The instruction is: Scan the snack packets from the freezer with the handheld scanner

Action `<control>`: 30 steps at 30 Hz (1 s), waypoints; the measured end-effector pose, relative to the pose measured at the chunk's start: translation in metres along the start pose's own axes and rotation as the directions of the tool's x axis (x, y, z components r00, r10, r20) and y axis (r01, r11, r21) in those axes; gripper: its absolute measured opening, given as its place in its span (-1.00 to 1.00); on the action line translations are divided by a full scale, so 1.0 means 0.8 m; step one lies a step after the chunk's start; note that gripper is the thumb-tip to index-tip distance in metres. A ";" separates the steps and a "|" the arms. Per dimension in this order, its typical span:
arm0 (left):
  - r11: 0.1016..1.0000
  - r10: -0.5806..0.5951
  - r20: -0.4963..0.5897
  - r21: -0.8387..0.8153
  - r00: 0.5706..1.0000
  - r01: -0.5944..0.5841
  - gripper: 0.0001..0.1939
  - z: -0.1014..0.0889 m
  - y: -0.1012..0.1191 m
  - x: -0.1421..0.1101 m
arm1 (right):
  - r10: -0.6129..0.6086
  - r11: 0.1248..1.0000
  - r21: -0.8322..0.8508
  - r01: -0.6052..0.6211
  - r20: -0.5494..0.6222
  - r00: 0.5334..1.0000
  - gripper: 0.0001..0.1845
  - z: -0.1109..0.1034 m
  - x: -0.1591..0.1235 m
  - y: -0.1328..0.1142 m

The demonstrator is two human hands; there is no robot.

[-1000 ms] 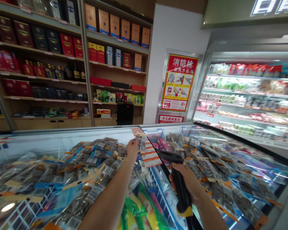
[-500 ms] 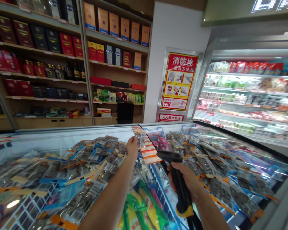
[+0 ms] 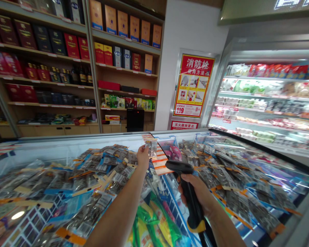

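My left hand [image 3: 143, 157] is stretched out over the chest freezer [image 3: 67, 151] and pinches a small clear packet [image 3: 152, 148], holding it upright above the heaped packets. My right hand [image 3: 199, 193] is wrapped round the grip of a black barcode scanner [image 3: 187, 192] with a yellow band at its base. The scanner's head points toward the packet and sits a short way below and right of it. Under both hands lie several flat clear packets with blue and orange headers [image 3: 92, 171].
Green and yellow bags [image 3: 154, 226] lie in the freezer near me. Wooden shelves of boxed bottles [image 3: 67, 51] line the back wall. A red fire-hydrant poster [image 3: 193, 85] hangs on a white pillar. An open refrigerated case [image 3: 267, 103] stands at the right.
The left hand has lifted the small packet slightly. The scanner has shifted a little to the left, closer to it. The view has tilted slightly.
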State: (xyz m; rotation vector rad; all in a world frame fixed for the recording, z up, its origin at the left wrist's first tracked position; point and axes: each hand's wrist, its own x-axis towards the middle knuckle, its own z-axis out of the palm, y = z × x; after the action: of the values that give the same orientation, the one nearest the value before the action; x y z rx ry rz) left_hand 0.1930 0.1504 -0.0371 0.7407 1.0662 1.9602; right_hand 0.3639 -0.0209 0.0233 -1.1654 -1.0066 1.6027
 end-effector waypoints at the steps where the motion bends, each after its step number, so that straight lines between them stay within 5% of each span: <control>1: 1.000 -0.021 0.003 -0.021 1.000 0.021 -0.74 0.000 0.000 0.000 | 0.004 1.000 0.002 -0.004 0.008 1.000 -0.74 0.001 -0.001 0.000; 9: 0.998 -0.042 0.019 -0.055 0.999 0.043 -0.77 -0.001 0.003 0.001 | -0.074 0.997 0.023 0.076 -0.054 0.996 -0.75 -0.016 -0.002 -0.002; 14: 0.971 0.051 0.003 0.234 0.999 -0.050 -0.84 -0.008 0.012 0.001 | -0.146 0.988 0.007 0.152 -0.241 0.960 -0.76 -0.059 -0.002 -0.008; 20: 0.690 0.205 0.034 0.704 0.978 -0.169 -0.74 -0.025 0.046 -0.009 | -0.183 0.975 0.039 0.217 -0.409 0.894 -0.80 -0.115 -0.011 -0.018; 25: 0.437 0.255 0.116 0.872 0.960 -0.222 -0.66 -0.031 0.074 -0.022 | -0.168 0.976 0.033 0.214 -0.508 0.845 -0.81 -0.149 -0.026 -0.024; 30: 0.148 0.397 0.273 0.923 0.877 -0.354 -0.64 -0.008 0.081 -0.052 | -0.151 0.972 0.060 0.228 -0.589 0.794 -0.81 -0.175 -0.034 -0.023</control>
State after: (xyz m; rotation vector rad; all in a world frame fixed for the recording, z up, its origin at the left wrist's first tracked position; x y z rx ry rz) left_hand 0.1878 0.0905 0.0108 1.8005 2.3756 1.4286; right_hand 0.5077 -0.0268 0.0156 -1.3058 -0.5806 1.0252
